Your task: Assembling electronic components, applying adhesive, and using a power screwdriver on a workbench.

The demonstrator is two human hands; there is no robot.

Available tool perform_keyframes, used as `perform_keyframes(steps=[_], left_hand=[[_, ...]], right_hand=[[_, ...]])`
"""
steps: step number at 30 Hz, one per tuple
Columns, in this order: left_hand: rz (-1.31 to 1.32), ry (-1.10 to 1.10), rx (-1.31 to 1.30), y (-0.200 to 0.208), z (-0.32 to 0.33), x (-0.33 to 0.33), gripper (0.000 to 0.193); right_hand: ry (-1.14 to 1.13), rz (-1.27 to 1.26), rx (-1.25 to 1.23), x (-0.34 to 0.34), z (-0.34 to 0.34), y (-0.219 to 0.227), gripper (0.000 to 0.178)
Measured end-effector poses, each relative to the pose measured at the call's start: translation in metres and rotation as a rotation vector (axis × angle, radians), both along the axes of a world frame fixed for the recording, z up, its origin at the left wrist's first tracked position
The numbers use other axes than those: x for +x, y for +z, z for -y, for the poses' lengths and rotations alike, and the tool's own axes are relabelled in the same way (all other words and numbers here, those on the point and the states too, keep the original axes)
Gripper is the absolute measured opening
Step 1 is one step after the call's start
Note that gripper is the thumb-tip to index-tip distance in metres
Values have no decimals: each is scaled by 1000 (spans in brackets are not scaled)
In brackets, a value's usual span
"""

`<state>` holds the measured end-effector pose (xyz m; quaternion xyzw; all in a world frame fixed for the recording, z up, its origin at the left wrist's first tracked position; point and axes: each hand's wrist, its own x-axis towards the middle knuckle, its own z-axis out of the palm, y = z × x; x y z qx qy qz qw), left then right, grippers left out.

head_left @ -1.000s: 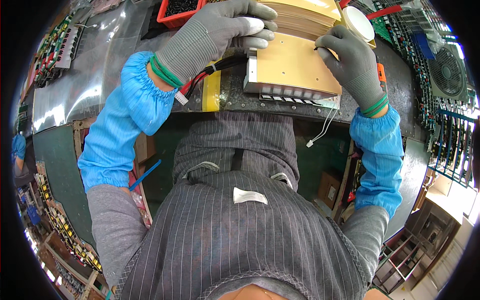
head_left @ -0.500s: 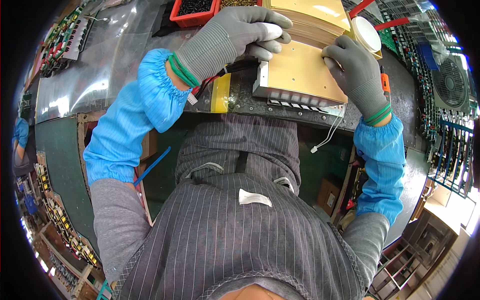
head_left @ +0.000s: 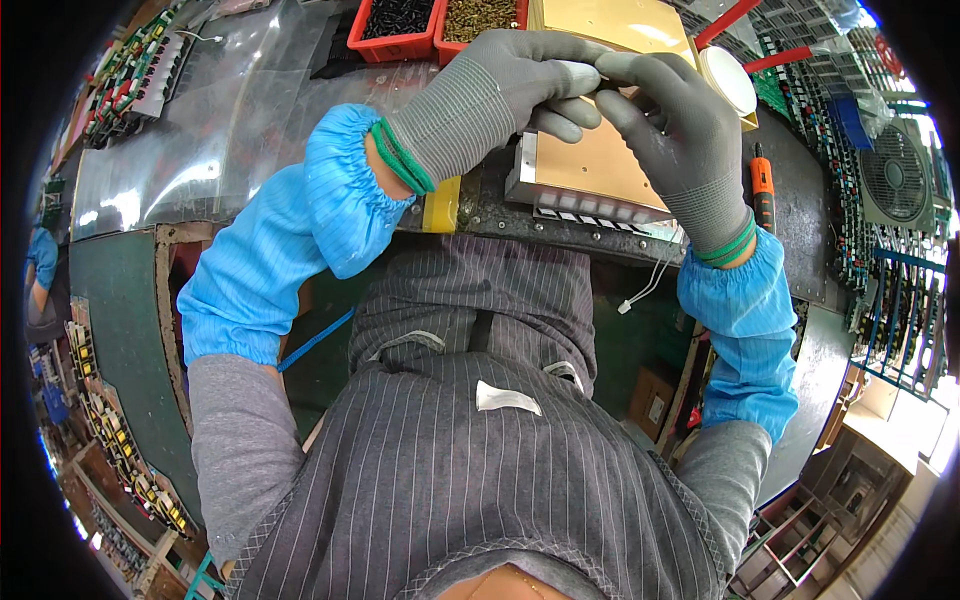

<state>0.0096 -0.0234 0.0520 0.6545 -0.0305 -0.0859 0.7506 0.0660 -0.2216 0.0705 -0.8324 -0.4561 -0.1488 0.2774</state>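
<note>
Both my hands wear grey gloves with green cuffs. Above a gold-coloured metal plate (head_left: 590, 165), their fingertips meet. My left hand (head_left: 540, 85) is closed in a pinch, thumb against fingers. The fingers of my right hand (head_left: 672, 110) are bent and pinched close to the left fingertips. A small dark thing seems to lie between them, too small to name. Below the hands, the plate lies on a flat metal case (head_left: 522, 170) with a slotted front edge, at the bench's near edge. Just behind it is a stack of gold plates (head_left: 620, 22), partly hidden by my hands.
Red bins of black screws (head_left: 397, 15) and brass-coloured screws (head_left: 482, 18) stand at the back. An orange-handled screwdriver (head_left: 763, 178) lies right of my right hand, near a white round tub (head_left: 728, 82). A white-plugged cable (head_left: 645, 290) hangs over the front edge. Circuit boards (head_left: 145, 85) lie far left.
My right hand has lifted off the plate's right side and moved up and left to meet my left hand. My left hand has shifted slightly right and down.
</note>
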Motion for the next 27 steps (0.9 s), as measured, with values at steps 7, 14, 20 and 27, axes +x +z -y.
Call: perform_keyframes(steps=[7,14,20,27], left_hand=[[-11,13,-139,-9,-7,-1,38],[-31,14,-134,-25,-31,-2,38],[-59,5,-199,-28,-38,-10,36],[-74,-20,-200,-28,-42,-10,37]], right_hand=[[15,200,-140,5,1,-1,15],[126,-264,-79,37,13,-26,16],[120,-427,-54,41,11,-33,20],[105,-474,-37,39,10,-34,21]])
